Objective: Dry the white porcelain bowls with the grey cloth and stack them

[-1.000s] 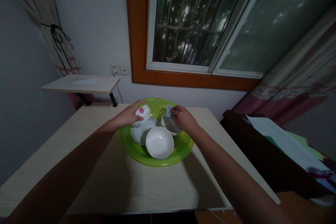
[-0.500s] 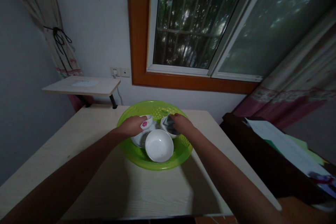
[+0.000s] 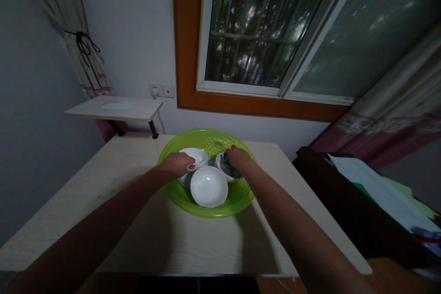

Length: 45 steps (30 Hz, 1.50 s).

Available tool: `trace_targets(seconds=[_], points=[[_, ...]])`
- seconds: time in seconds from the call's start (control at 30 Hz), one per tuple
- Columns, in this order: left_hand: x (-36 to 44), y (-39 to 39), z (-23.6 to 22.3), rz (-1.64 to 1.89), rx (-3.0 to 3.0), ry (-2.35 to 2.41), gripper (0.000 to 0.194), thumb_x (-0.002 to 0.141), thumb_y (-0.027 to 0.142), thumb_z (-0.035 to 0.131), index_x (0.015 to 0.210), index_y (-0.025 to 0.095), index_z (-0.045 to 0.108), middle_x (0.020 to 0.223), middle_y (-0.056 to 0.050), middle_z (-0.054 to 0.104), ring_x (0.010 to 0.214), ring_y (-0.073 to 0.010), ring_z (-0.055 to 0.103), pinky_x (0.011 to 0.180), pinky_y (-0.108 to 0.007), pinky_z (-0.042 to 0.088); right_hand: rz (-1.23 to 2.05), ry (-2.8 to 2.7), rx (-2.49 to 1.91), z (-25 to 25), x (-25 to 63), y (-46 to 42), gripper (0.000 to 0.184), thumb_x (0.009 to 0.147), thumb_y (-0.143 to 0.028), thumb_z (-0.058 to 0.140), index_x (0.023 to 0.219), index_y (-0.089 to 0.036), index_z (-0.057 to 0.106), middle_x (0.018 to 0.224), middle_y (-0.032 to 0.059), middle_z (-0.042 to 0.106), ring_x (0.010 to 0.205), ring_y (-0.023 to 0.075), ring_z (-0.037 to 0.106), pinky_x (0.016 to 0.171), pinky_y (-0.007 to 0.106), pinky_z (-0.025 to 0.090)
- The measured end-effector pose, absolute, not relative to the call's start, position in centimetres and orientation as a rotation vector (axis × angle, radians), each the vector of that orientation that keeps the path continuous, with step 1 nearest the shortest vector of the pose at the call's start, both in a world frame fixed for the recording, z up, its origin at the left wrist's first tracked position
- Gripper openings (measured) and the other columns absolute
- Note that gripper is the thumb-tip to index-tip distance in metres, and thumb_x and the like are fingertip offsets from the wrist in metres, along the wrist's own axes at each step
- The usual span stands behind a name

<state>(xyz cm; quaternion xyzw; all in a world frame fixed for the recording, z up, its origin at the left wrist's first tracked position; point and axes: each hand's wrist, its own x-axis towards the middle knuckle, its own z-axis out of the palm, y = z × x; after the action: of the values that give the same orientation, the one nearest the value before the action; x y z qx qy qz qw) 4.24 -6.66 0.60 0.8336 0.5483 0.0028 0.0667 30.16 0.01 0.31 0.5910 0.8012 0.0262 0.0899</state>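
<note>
A green plastic basket (image 3: 210,213) stands on the table with white bowls in it. My left hand (image 3: 177,164) is closed on the rim of a white bowl (image 3: 196,154) with a pink flower on its outside, at the basket's left. My right hand (image 3: 238,158) pinches a dark grey cloth (image 3: 227,167), which lies inside another white bowl (image 3: 220,160) at the right. Nearest to me, a third white bowl (image 3: 209,187) leans with its inside facing me, touched by neither hand. Below the left bowl, a further white dish (image 3: 185,180) is partly hidden.
The basket rests on a pale wooden table (image 3: 203,243). A small raised shelf (image 3: 138,109) stands at the back left, by a wall socket (image 3: 161,91). Beyond the table's right edge, papers (image 3: 372,188) lie on a dark piece of furniture (image 3: 330,202).
The left bowl has tipped so that more of its inside shows and less of its flowered side. My right hand and the cloth stay at the right bowl. The whole view has shifted slightly.
</note>
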Motion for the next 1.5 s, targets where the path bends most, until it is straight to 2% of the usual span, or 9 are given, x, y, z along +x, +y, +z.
trace_targets(seconds=[0.4, 0.6, 0.7, 0.83, 1.0, 1.1, 1.2, 1.37, 1.5], points=[[3.7, -6.6, -1.0, 0.074, 2.477, 1.611, 0.016, 0.076, 0.026, 0.067, 0.085, 0.025, 0.081, 0.095, -0.013, 0.077, 0.090, -0.0272, 0.069, 0.075, -0.034, 0.047, 0.108, 2.390, 1.720, 2.1, 31.1, 0.3, 0.040, 0.092, -0.022, 0.051, 0.129, -0.018, 0.065, 0.121, 0.0189, 0.072, 0.111, 0.0318, 0.071, 0.088, 0.040, 0.055], [2.7, -6.1, 0.1, 0.204, 2.399, 1.491, 0.033, 0.078, 0.024, 0.064, 0.109, 0.025, 0.077, 0.104, -0.009, 0.078, 0.097, -0.0266, 0.070, 0.080, -0.033, 0.047, 0.180, 2.388, 1.791, 4.0, 32.5, -0.2, 0.042, 0.093, -0.021, 0.046, 0.133, -0.018, 0.058, 0.118, 0.0199, 0.071, 0.108, 0.0321, 0.071, 0.085, 0.039, 0.053], [2.3, -5.2, 0.6, 0.482, 2.255, 1.425, 0.036, 0.082, 0.035, 0.065, 0.113, 0.020, 0.075, 0.104, -0.011, 0.078, 0.096, -0.0263, 0.071, 0.085, -0.034, 0.049, 0.209, 2.413, 1.896, 5.3, 32.8, -0.3, 0.037, 0.094, -0.024, 0.045, 0.129, -0.018, 0.058, 0.115, 0.0182, 0.073, 0.104, 0.0319, 0.071, 0.082, 0.036, 0.053], [3.1, -4.4, 0.7, 0.890, 1.741, 1.220, 0.045, 0.085, 0.050, 0.066, 0.118, 0.019, 0.070, 0.112, -0.013, 0.075, 0.096, -0.0250, 0.071, 0.082, -0.035, 0.053, 0.145, 2.478, 1.992, 6.5, 31.4, -0.8, 0.033, 0.094, -0.029, 0.048, 0.124, -0.019, 0.058, 0.113, 0.0167, 0.073, 0.103, 0.0300, 0.071, 0.082, 0.033, 0.051], [4.8, -4.9, 1.2, 0.882, 1.321, 0.990, 0.055, 0.084, 0.051, 0.070, 0.130, 0.024, 0.060, 0.118, -0.013, 0.072, 0.096, -0.0253, 0.071, 0.077, -0.036, 0.056, 0.101, 2.567, 2.040, 6.5, 28.0, -2.0, 0.029, 0.093, -0.026, 0.049, 0.121, -0.019, 0.057, 0.111, 0.0156, 0.074, 0.100, 0.0300, 0.071, 0.079, 0.033, 0.051], [5.4, -4.9, 1.6, 0.935, 1.329, 0.988, 0.051, 0.081, 0.049, 0.074, 0.123, 0.023, 0.063, 0.113, -0.010, 0.072, 0.093, -0.0238, 0.069, 0.074, -0.033, 0.056, 0.120, 2.608, 2.062, 6.3, 26.6, -2.4, 0.029, 0.093, -0.020, 0.048, 0.120, -0.018, 0.057, 0.108, 0.0152, 0.074, 0.097, 0.0293, 0.072, 0.078, 0.032, 0.050], [5.9, -4.0, 1.6, 0.997, 1.375, 1.020, 0.046, 0.084, 0.051, 0.068, 0.119, 0.022, 0.064, 0.109, -0.008, 0.072, 0.089, -0.0215, 0.068, 0.071, -0.030, 0.054, 0.103, 2.627, 2.131, 6.1, 26.0, -2.3, 0.028, 0.092, -0.019, 0.048, 0.119, -0.018, 0.057, 0.105, 0.0147, 0.075, 0.095, 0.0291, 0.073, 0.076, 0.031, 0.050], [6.6, -2.1, 0.8, 1.174, 1.351, 1.056, 0.042, 0.087, 0.053, 0.059, 0.108, 0.019, 0.068, 0.099, -0.008, 0.073, 0.081, -0.0205, 0.066, 0.068, -0.030, 0.051, -0.064, 2.776, 2.265, 4.9, 26.3, -1.4, 0.020, 0.093, -0.026, 0.052, 0.111, -0.019, 0.058, 0.101, 0.0129, 0.074, 0.093, 0.0278, 0.070, 0.078, 0.032, 0.048], [6.3, -1.5, -0.3, 1.153, 1.191, 1.057, 0.044, 0.084, 0.053, 0.062, 0.111, 0.019, 0.067, 0.098, -0.009, 0.073, 0.078, -0.0201, 0.066, 0.063, -0.029, 0.052, -0.263, 3.164, 2.335, 3.7, 27.1, -0.3, 0.022, 0.088, -0.030, 0.062, 0.106, -0.019, 0.055, 0.107, 0.0100, 0.067, 0.099, 0.0231, 0.063, 0.086, 0.032, 0.047]])
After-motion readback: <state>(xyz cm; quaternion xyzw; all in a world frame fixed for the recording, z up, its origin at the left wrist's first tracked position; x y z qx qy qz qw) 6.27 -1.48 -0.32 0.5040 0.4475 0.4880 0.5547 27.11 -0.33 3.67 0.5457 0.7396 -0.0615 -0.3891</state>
